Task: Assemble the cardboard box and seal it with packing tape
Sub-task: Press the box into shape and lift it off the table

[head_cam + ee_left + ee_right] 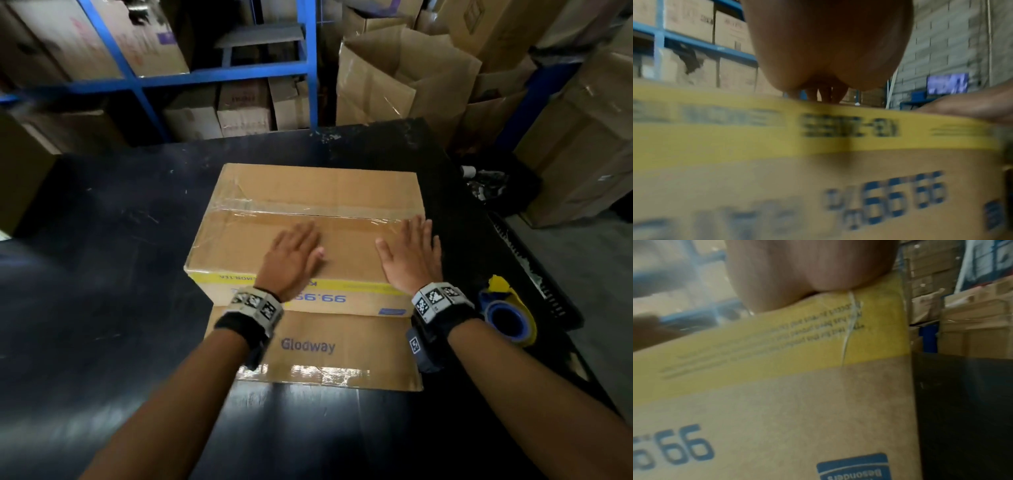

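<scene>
A brown cardboard box (318, 185) stands upside down on the black table (113, 240), with clear tape (301, 209) running across its top seam. My left hand (294, 255) lies flat on the top near the middle. My right hand (412, 255) lies flat near the right edge. Both have straight fingers pressing the cardboard. The box's front face with a yellow band (756, 138) and blue print fills both wrist views, with the left palm (828, 48) and the right palm (801, 272) above it. A blue and yellow tape dispenser (507, 315) sits on the table right of my right wrist.
A loose flap (335, 349) printed "Glodway" lies flat on the table in front of the box. Blue shelving (219, 73) with cartons stands behind the table. Open cartons (404, 75) crowd the back right. The table's right edge (534, 281) is close to the dispenser.
</scene>
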